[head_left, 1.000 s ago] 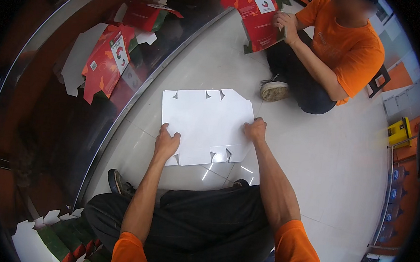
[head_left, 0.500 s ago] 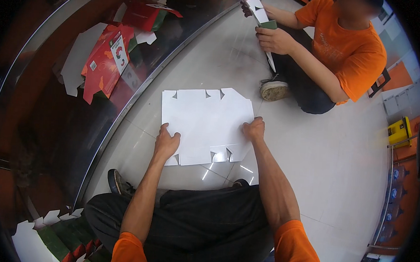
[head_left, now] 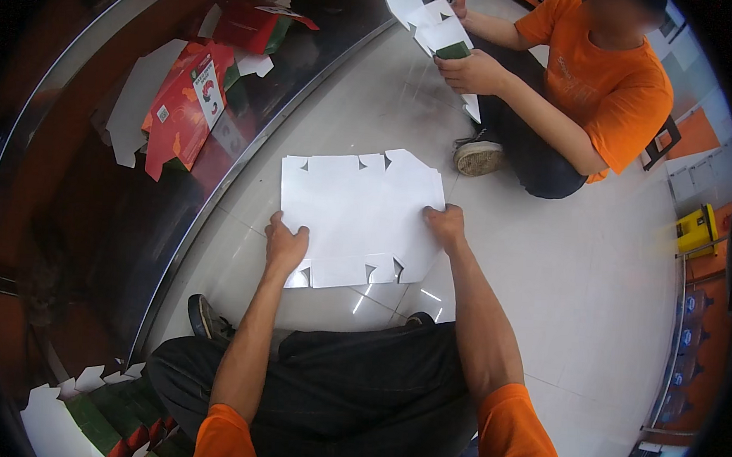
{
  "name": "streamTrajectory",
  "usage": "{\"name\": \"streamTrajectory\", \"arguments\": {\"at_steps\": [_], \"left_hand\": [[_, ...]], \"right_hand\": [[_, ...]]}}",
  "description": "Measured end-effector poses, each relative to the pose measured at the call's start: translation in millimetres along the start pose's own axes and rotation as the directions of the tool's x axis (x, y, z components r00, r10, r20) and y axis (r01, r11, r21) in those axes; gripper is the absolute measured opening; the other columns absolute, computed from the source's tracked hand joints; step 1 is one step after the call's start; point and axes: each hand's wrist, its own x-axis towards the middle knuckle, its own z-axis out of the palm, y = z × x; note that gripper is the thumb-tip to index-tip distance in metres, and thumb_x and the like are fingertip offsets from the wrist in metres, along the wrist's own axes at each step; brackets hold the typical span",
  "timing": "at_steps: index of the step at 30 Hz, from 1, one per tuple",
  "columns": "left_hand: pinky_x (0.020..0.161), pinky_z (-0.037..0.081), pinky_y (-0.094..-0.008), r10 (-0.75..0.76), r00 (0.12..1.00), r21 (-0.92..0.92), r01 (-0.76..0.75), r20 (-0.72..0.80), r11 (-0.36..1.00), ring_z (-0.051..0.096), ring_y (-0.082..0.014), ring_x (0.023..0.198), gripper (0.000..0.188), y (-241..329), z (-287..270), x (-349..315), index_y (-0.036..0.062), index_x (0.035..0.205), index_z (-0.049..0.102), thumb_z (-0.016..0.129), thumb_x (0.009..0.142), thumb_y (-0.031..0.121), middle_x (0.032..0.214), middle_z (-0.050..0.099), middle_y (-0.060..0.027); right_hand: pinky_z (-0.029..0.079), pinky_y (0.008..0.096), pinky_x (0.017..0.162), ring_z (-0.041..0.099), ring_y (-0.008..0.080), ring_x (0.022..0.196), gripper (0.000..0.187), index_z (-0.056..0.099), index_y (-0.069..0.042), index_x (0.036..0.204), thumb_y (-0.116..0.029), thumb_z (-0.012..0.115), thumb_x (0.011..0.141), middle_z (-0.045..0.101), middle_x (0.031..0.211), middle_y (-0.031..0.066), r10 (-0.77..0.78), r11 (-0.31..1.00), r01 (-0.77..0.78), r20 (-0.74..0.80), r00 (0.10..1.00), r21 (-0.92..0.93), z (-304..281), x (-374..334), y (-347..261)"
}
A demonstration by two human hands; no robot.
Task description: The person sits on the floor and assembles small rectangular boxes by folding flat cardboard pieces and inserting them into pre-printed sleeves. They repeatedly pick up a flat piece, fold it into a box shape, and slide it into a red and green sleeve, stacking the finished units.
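Observation:
A flat white cardboard box blank, apparently several stacked, lies in front of my crossed legs with its plain side up. Small curved notches cut into its far and near edges, and its right corners are slanted. My left hand grips the left edge, thumb on top and fingers around the side. On the opposite edge my right hand is closed the same way, its thumb on the white face. The fingers under the cardboard are hidden.
Across the tiled floor a person in orange sits folding a white and green box blank. Red printed boxes lie on a dark metal-edged platform at left. Green and white boxes stand at lower left.
My hands and the cardboard have shifted very slightly, both hands still on its edges. The other person's box blank has swung leftward, with its flaps spread wider.

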Motion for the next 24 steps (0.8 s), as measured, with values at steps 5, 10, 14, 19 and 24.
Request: {"name": "streamTrajectory", "arguments": {"at_steps": [5, 10, 14, 19, 24], "left_hand": [[0.092, 0.047, -0.0412, -0.107, 0.994, -0.266, 0.103, 0.002, 0.958, 0.059, -0.0353, 0.102, 0.060, -27.0, 2.2, 23.9, -0.0100, 0.129, 0.039, 0.059, 0.079, 0.016, 0.113, 0.056, -0.0258], [0.085, 0.049, -0.0359, -0.109, 0.994, -0.539, 0.104, 0.023, 0.836, 0.060, -0.0276, 0.095, 0.049, 1.9, -9.2, 10.4, -0.0062, 0.120, 0.044, 0.059, 0.078, 0.012, 0.108, 0.057, -0.0200], [0.086, 0.048, -0.0329, 0.102, 0.990, -0.589, -0.137, -0.094, 0.796, 0.061, -0.0229, 0.094, 0.043, 22.2, -27.6, -0.3, -0.0044, 0.119, 0.048, 0.057, 0.079, 0.007, 0.108, 0.060, -0.0164], [0.087, 0.047, -0.0316, 0.363, 0.907, -0.631, -0.412, -0.214, 0.657, 0.061, -0.0186, 0.097, 0.037, 51.8, -59.7, -15.4, -0.0038, 0.117, 0.055, 0.056, 0.081, 0.003, 0.106, 0.064, -0.0104], [0.089, 0.046, -0.0317, 0.392, 0.913, -0.564, -0.386, -0.116, 0.730, 0.061, -0.0207, 0.099, 0.036, 25.4, -43.3, 6.3, -0.0035, 0.117, 0.055, 0.059, 0.082, 0.005, 0.107, 0.065, -0.0112]], "right_hand": [[0.056, 0.0373, 0.072, 0.068, 0.0300, 0.085, 0.055, 0.050, 0.014, 0.121, -0.015, 0.072, 0.081, 0.066, 0.103, 0.0244, -0.043, 0.982, 0.038, 0.024, 0.999, 0.185, -5.6, -11.0, -6.0], [0.055, 0.0359, 0.074, 0.067, 0.0244, 0.089, 0.044, 0.052, 0.011, 0.123, -0.008, 0.066, 0.086, 0.066, 0.106, 0.0216, -0.125, 0.928, 0.111, 0.019, 0.992, 0.355, -27.5, -22.4, -20.1], [0.052, 0.0337, 0.080, 0.065, 0.0217, 0.090, 0.040, 0.054, 0.009, 0.121, -0.008, 0.065, 0.086, 0.066, 0.105, 0.0167, -0.307, 0.825, 0.251, 0.030, 0.951, 0.506, -43.8, -31.1, -23.1], [0.050, 0.0330, 0.086, 0.063, 0.0213, 0.095, 0.040, 0.055, 0.006, 0.121, -0.005, 0.067, 0.084, 0.065, 0.107, 0.0123, -0.444, 0.771, 0.331, 0.087, 0.892, 0.543, -76.5, -48.7, -46.9], [0.046, 0.0352, 0.094, 0.057, 0.0227, 0.110, 0.054, 0.052, -0.001, 0.127, -0.004, 0.073, 0.077, 0.060, 0.118, 0.0101, -0.442, 0.859, 0.382, 0.118, 0.889, 0.341, -56.8, -46.0, -17.2]]}}
